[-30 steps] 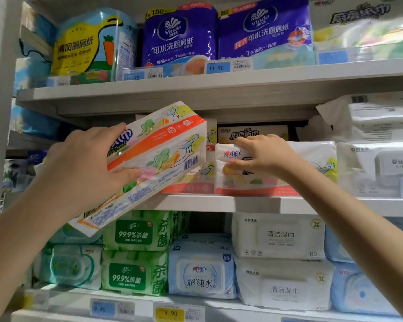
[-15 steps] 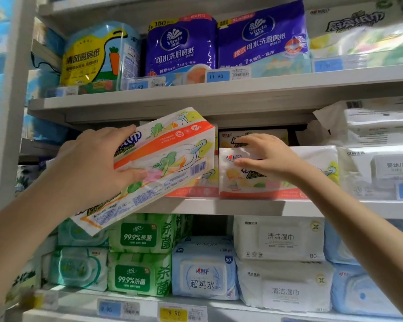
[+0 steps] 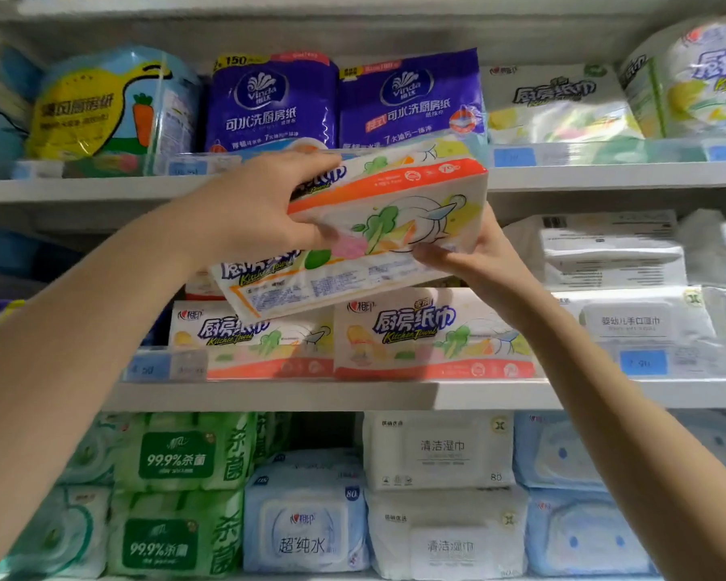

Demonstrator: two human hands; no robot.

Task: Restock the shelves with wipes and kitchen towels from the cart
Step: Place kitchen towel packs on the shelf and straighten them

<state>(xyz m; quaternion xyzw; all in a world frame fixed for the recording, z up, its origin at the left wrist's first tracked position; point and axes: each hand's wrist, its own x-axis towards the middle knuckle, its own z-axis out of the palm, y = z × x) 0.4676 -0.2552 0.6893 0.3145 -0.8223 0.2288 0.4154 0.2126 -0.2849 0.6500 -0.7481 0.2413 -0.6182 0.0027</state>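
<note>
White shop shelves fill the view, and before them the left hand grips the left end of a tilted, soft white-and-orange plastic pack of kitchen towels. The right hand holds its lower right corner. Just under both hands lie two matching packs; I would level the held pack first, then slide it flat onto them.

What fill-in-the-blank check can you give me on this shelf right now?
The left hand and right hand hold one ____ towel pack.
Two matching packs stand on the middle shelf, directly ____ it.
The purple Vinda packs sit one shelf ____ the matching packs.
Missing words: kitchen; below; above.
</note>
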